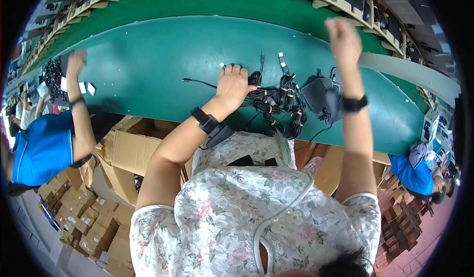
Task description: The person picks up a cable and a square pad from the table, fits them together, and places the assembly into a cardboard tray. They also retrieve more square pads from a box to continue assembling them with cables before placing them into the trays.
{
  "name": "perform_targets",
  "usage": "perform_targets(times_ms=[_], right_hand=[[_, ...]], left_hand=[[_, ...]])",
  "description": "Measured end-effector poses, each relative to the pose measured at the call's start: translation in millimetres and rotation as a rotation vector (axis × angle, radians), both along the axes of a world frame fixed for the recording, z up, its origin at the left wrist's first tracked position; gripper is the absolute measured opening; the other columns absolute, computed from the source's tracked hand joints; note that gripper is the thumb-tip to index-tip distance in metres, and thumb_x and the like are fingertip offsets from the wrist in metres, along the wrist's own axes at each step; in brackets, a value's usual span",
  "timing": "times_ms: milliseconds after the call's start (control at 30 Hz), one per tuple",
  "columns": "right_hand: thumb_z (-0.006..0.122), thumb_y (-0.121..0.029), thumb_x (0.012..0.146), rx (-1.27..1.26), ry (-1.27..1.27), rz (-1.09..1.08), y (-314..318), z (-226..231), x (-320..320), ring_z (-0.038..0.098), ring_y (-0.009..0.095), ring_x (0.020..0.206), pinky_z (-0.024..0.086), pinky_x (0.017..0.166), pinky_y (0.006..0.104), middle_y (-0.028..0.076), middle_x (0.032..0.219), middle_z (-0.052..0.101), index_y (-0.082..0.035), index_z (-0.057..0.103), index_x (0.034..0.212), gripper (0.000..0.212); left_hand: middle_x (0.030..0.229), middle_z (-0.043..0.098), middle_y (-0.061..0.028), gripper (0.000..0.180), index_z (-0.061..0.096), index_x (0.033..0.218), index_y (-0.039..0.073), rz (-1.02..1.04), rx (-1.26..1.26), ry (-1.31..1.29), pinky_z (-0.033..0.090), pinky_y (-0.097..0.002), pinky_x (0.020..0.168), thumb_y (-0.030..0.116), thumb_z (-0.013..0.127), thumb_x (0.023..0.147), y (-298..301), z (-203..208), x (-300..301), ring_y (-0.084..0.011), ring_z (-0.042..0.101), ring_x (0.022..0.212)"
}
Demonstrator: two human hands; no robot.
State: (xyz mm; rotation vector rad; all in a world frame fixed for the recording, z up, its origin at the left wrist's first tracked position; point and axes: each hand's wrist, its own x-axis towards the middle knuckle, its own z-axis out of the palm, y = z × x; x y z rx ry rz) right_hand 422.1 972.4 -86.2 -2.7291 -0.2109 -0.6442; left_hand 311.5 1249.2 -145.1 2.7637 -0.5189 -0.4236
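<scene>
My left hand (232, 85) lies palm down on the green work surface with its fingers curled over a black cable (201, 82). The cable's plug end sticks out to the left, and a small white tip shows beyond the fingers. My left thumb touches a pile of coiled black cables (269, 97) tied with pale bands. Farther out on the right, my right hand (344, 41) is raised over the far edge of the surface; its fingers look curled but are blurred, and nothing can be made out in them. Black power adapters (318, 95) lie near my right forearm.
The green work surface (163, 50) runs across in front of me. Trays with black parts (340, 0) line the far side. A person in blue (47, 141) works at the left, beside dark parts; another (419, 178) is at the right. Cardboard boxes (131, 151) stand below.
</scene>
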Motion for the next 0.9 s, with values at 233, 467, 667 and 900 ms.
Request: perform_targets(times_ms=[233, 467, 667, 900], right_hand=[[0.067, -0.009, 0.070, 0.107, 0.211, 0.440, 126, -6, -134, 0.056, 0.032, 0.077, 0.046, 0.068, 0.0398, 0.014, 0.089, 0.059, -0.002, 0.060, 0.097, 0.028], [0.064, -0.014, 0.075, 0.066, 0.639, 0.186, 119, 21, -116, 0.059, 0.027, 0.085, 0.046, 0.073, 0.0342, 0.016, 0.101, 0.059, 0.000, 0.052, 0.115, 0.043], [0.057, -0.017, 0.085, 1.193, 0.529, -0.188, 45, 16, -106, 0.059, 0.017, 0.082, 0.045, 0.076, 0.0286, 0.012, 0.099, 0.062, -0.001, 0.051, 0.112, 0.032], [0.056, -0.014, 0.087, 1.656, 0.550, -0.069, 26, 29, -101, 0.057, 0.014, 0.083, 0.043, 0.080, 0.0275, 0.010, 0.099, 0.062, -0.005, 0.055, 0.101, 0.017]], left_hand=[[0.095, 0.056, -0.0125, 0.035, 0.055, 0.097, 0.002, -0.238, -0.217, 0.000, 0.042, -0.0412, 0.079, 0.023, 0.067, 0.071, 28, -13, -5, -0.0303, 0.051, 0.095], [0.092, 0.055, -0.0142, 0.033, 0.054, 0.094, 0.000, -0.111, -0.630, -0.098, 0.043, -0.0424, 0.077, 0.024, 0.065, 0.073, 18, 49, 35, -0.0315, 0.053, 0.089], [0.091, 0.055, -0.0148, 0.038, 0.053, 0.097, -0.001, -0.133, -0.585, -0.136, 0.043, -0.0404, 0.075, 0.027, 0.065, 0.074, -17, 21, 30, -0.0316, 0.052, 0.087], [0.083, 0.055, -0.0134, 0.035, 0.051, 0.089, 0.000, -0.256, -0.360, -0.042, 0.043, -0.0402, 0.075, 0.024, 0.069, 0.070, -42, -23, 1, -0.0281, 0.051, 0.088]])
